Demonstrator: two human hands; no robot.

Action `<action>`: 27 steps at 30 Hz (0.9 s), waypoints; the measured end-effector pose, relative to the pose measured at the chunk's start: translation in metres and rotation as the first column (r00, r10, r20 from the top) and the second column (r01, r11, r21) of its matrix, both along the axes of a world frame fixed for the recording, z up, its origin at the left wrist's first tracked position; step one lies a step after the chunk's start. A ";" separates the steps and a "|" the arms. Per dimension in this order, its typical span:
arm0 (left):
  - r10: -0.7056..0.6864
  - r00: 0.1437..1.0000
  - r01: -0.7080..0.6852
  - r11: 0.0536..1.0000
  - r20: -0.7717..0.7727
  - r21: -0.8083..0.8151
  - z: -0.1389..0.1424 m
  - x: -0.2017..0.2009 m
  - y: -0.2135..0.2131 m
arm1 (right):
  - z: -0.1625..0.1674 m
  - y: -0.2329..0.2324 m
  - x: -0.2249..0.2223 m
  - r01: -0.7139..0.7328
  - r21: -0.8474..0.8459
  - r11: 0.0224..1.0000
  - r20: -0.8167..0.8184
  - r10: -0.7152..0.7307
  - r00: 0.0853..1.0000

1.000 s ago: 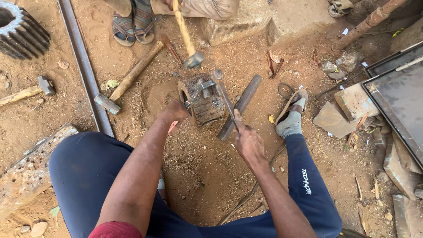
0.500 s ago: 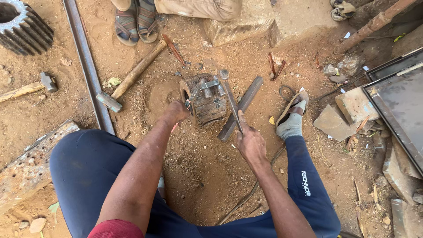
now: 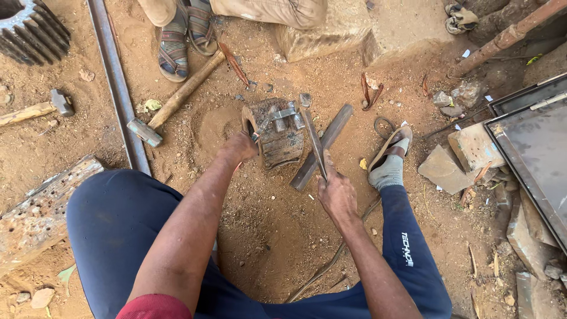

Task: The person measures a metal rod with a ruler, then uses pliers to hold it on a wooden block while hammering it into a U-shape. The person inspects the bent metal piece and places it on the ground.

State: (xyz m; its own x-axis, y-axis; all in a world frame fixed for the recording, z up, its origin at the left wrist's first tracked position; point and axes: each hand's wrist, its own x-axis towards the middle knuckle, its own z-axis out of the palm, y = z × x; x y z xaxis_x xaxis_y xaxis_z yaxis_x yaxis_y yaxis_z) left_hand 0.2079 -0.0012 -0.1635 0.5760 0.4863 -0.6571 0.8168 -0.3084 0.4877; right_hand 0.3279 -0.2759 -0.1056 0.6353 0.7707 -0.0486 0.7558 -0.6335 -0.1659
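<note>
I sit on dirt ground with my legs apart. A rusty block-shaped metal part with a grey clamp piece on top rests between them. My left hand grips its left edge. My right hand is closed around a long dark metal rod, whose far tip rests at the block's upper right. A flat steel bar lies slanted on the ground under the rod.
Another person's sandalled feet stand at the top. A sledgehammer lies left of the block, a smaller hammer farther left. A long steel bar, a large gear, stone slabs and a metal tray surround me.
The other person's hammer, which was over the block a second ago, has lifted out of view. My hands stay on the block and the rod.
</note>
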 end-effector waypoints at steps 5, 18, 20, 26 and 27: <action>0.055 0.998 -0.054 0.997 0.016 -0.054 -0.004 0.000 0.001 | 0.001 -0.003 -0.001 -0.006 0.008 1.000 0.043 0.005 0.999; 0.010 1.000 -0.009 0.998 0.017 -0.055 0.001 -0.002 0.000 | 0.009 -0.005 0.005 0.036 -0.170 0.985 -0.020 -0.040 0.999; 0.001 1.000 0.000 0.999 0.024 -0.039 -0.001 -0.001 0.000 | 0.004 -0.008 0.011 -0.009 -0.160 0.987 0.014 0.011 1.000; -0.175 0.982 0.179 0.983 -0.073 0.046 0.013 -0.002 0.003 | 0.004 -0.005 0.011 -0.037 -0.201 0.979 -0.008 0.036 0.999; -0.238 0.965 0.248 0.965 -0.111 0.087 0.020 -0.005 0.004 | 0.006 -0.001 0.007 -0.026 -0.205 0.978 -0.063 0.013 0.998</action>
